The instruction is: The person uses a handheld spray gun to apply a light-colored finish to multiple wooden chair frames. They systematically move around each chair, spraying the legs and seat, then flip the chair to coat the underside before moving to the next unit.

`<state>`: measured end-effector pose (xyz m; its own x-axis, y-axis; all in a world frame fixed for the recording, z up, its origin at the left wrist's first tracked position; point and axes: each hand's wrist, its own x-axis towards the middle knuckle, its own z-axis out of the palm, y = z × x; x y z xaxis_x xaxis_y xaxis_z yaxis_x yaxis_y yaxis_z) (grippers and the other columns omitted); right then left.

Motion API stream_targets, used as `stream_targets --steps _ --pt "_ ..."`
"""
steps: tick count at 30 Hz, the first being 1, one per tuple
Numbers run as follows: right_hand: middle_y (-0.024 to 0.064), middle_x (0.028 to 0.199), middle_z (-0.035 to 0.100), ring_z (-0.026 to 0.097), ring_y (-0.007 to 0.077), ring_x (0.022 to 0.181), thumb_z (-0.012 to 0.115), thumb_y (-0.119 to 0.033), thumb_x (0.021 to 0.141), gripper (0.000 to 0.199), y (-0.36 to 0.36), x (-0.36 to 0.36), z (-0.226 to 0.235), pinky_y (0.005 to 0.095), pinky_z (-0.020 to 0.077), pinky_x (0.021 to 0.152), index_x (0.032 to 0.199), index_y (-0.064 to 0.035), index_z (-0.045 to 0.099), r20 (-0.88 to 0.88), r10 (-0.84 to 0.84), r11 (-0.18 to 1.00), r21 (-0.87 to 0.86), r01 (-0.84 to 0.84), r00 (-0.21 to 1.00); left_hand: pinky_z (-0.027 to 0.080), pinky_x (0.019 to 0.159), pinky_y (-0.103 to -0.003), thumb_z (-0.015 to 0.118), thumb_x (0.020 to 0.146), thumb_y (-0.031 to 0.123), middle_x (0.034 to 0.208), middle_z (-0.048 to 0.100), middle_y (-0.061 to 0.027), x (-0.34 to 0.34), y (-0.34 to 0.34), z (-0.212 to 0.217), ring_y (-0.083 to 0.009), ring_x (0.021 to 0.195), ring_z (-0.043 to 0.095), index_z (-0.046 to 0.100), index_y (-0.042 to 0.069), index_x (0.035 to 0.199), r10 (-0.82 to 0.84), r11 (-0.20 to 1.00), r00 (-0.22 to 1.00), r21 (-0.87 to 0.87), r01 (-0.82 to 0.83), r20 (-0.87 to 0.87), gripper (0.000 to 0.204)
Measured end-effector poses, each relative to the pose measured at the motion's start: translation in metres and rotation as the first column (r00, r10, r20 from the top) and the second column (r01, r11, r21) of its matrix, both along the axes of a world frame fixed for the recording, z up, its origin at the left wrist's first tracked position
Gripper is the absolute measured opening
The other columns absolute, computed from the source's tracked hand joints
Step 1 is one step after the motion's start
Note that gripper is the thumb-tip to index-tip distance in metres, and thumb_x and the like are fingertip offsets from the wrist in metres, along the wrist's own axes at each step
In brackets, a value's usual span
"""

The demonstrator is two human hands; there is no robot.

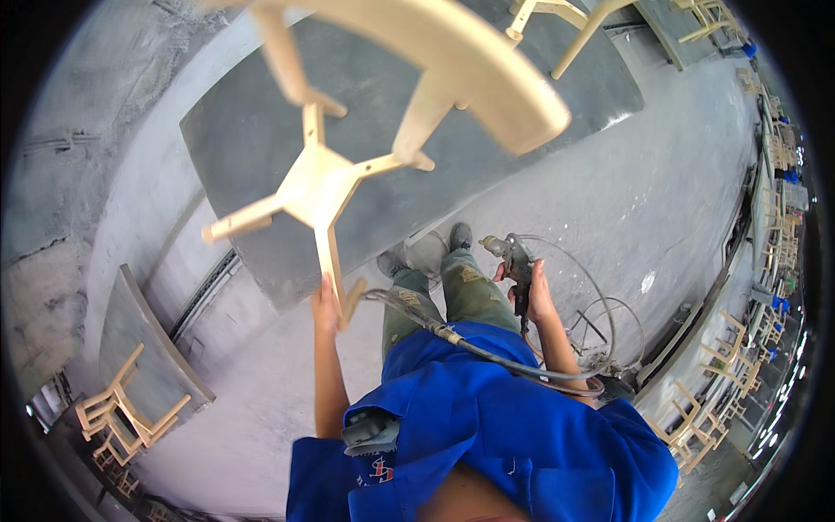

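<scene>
A light wooden chair frame [317, 187] is raised in front of me, tilted, with its curved backrest nearest the camera at the top. Its cross-shaped seat support shows, with no seat panel on it. My left hand [325, 306] is closed around the near end of the frame, by one of its legs. In my right hand [541, 300] is a spray gun [521, 268], held by the handle at waist height. Its nozzle points forward and left, beside the chair rather than at it. The right fingers are partly hidden behind the gun.
Beneath the chair lies a wide dark-grey tabletop [235, 122]. A hose [487, 350] crosses my waist and loops on the right. More wooden chairs stand at lower left [130, 416], far ahead [600, 26] and along the right side [732, 355]. Grey walls rise on the left.
</scene>
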<state>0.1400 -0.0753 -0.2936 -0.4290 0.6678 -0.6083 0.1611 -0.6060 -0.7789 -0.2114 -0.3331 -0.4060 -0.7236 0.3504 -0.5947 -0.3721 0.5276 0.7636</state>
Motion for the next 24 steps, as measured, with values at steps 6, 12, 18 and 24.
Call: stream_targets --steps 6,12,18,24 --pt "0.0082 0.098 0.069 0.065 0.0141 0.083 0.067 -0.041 0.098 0.048 0.049 0.054 0.011 0.025 0.0461 0.051 0.127 -0.0032 0.057 0.051 0.024 0.999 -0.032 -0.022 0.998 0.051 0.078 -0.034 0.059 0.098 0.059 0.094 0.063 -0.0051 0.063 -0.007 0.021 -0.0172 0.087 0.061 0.064 0.002 0.114 0.279 0.944 0.914 0.092 -0.318 0.295 0.06" --pt "0.0089 0.102 0.067 0.064 0.0158 0.091 0.011 -0.089 0.087 0.106 0.09 0.12 0.013 0.0262 0.0449 0.054 0.13 -0.0038 0.057 0.071 -0.156 0.987 -0.027 0.158 0.985 0.052 0.088 -0.039 0.052 0.1 0.061 0.117 0.061 -0.0071 0.056 0.112 0.024 -0.0221 0.104 0.06 0.053 0.006 0.135 0.405 0.834 0.833 0.221 -0.505 0.377 0.065" --pt "0.0068 0.09 0.066 0.062 0.0134 0.078 0.014 -0.085 0.093 0.097 0.138 0.139 0.036 0.0239 0.0374 0.049 0.123 -0.0045 0.06 0.208 -0.399 0.915 0.033 0.401 0.893 0.039 0.111 -0.043 0.044 0.102 0.064 0.141 0.055 -0.0134 0.033 0.278 -0.001 -0.0255 0.133 0.051 0.039 0.005 0.152 0.346 0.869 0.884 0.249 -0.428 0.315 0.078" --pt "0.0095 0.081 0.063 0.061 0.0165 0.07 0.014 -0.087 0.09 0.102 0.167 0.101 0.088 0.0231 0.0344 0.044 0.117 0.0005 0.058 -0.001 -0.186 0.982 0.037 0.186 0.983 0.041 0.105 -0.036 0.05 0.107 0.038 0.126 0.067 -0.0156 0.122 0.264 0.019 -0.021 0.12 0.059 0.063 0.001 0.129 -0.261 0.923 0.945 0.236 0.304 -0.197 0.045"
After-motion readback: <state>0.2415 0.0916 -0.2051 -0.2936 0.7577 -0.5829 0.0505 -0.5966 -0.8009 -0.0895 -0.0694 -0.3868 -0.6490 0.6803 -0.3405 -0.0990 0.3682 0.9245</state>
